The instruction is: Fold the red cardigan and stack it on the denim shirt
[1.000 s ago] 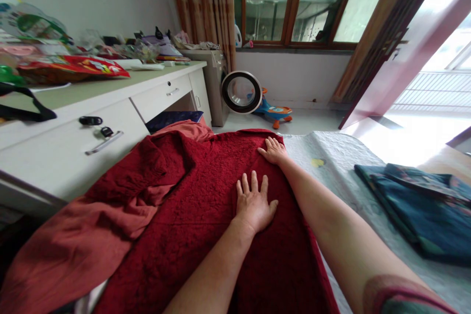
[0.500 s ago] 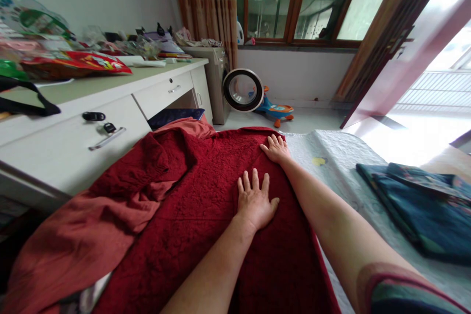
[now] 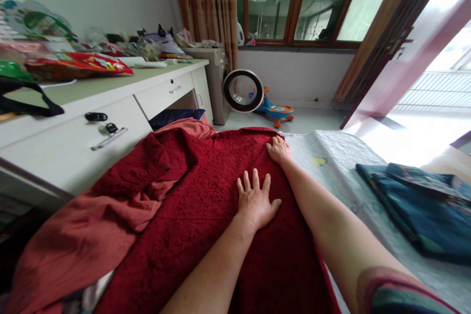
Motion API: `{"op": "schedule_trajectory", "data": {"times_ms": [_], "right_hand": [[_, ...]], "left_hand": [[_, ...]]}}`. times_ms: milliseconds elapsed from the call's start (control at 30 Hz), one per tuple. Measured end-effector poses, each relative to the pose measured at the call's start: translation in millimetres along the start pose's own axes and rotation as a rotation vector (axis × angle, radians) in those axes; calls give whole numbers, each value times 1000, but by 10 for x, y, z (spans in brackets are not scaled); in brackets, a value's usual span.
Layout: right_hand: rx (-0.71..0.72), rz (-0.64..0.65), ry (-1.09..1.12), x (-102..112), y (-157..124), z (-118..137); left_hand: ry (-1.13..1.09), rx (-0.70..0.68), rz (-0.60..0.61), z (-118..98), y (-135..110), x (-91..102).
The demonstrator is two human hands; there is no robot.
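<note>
A dark red quilted blanket (image 3: 206, 196) lies spread along the bed in front of me, with its lighter orange-red underside (image 3: 73, 235) bunched at the left. My left hand (image 3: 255, 201) rests flat on the middle of the blanket, fingers spread. My right hand (image 3: 280, 151) reaches farther out and lies flat, fingers together, on the blanket's far right corner, beside the pale bed cover (image 3: 331, 157).
A white desk (image 3: 121, 103) with drawers and clutter on top runs along the left. Folded blue patterned cloth (image 3: 415, 206) lies on the bed at the right. A washing machine (image 3: 221, 83), a toy ride-on car (image 3: 275, 108) and an open door (image 3: 405, 44) stand beyond.
My right hand has slid a little to the right along the blanket's far edge. My left hand stays flat in nearly the same place.
</note>
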State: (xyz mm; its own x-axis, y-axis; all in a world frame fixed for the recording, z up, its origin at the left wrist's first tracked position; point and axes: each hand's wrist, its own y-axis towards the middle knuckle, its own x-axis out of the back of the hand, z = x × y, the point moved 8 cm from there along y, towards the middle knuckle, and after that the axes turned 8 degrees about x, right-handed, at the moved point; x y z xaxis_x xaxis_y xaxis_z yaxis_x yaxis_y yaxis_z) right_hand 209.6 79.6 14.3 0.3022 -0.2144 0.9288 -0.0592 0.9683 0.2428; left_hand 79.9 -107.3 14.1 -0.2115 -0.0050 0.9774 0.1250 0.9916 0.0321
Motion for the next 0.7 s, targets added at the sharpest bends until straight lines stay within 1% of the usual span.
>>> {"op": "schedule_trajectory", "data": {"times_ms": [200, 267, 333, 433, 533, 600, 667, 700], "right_hand": [[-149, 134, -47, -138, 88, -99], [-168, 152, -50, -144, 91, -103], [-165, 145, -43, -128, 84, -100], [-132, 67, 11, -49, 75, -114], [-99, -66, 146, 94, 54, -179], [-93, -128, 211, 200, 21, -222], [-66, -164, 230, 317, -33, -195], [-28, -167, 236, 370, -68, -133]], "left_hand": [[-8, -2, -1, 2, 2, -24], [-11, 0, 2, 0, 1, -21], [-16, -1, 0, -2, 1, -9], [-22, 3, 7, -2, 1, 4], [-24, 3, 14, -9, -1, 10], [-25, -3, 3, -22, -1, 25], [-29, -7, -24, -37, 4, 59], [-33, -4, -42, -39, 10, 86]]}}
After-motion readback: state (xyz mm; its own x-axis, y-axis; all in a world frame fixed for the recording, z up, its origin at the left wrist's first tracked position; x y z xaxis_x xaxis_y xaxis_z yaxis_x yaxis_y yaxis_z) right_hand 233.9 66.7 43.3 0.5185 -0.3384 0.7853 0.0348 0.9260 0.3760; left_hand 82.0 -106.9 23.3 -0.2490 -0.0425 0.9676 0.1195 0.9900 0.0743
